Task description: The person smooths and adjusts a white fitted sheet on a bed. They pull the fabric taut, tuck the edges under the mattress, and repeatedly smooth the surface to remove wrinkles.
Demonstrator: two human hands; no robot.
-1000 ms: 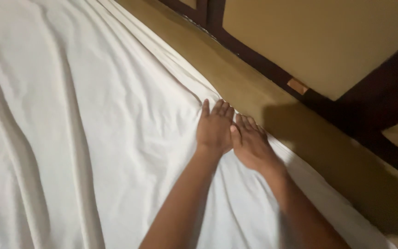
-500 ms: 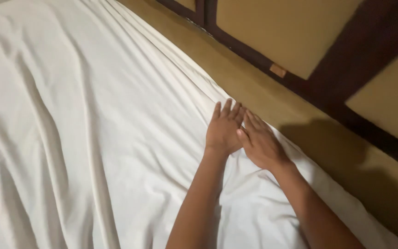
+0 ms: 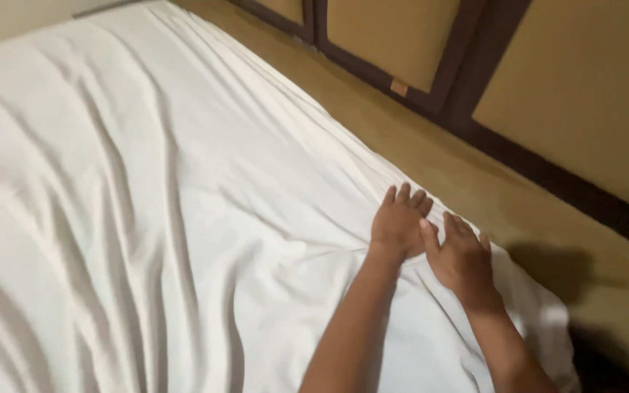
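Note:
A white bed sheet [image 3: 147, 204] covers the bed, with long wrinkles running along it. My left hand [image 3: 400, 224] lies flat on the sheet near its right edge, fingers spread and pointing away from me. My right hand [image 3: 461, 255] rests flat beside it, thumb touching the left hand, palm down on the cloth close to the edge. Neither hand holds anything.
A tan ledge [image 3: 431, 153] runs along the right side of the bed. Behind it stands a wall of tan panels [image 3: 591, 94] with dark wooden frames [image 3: 475, 65]. A dark shadow [image 3: 555, 269] falls on the ledge by my right hand.
Both hands have stayed flat side by side on the sheet. The view has pulled back and swung left, showing more of the sheet and wall.

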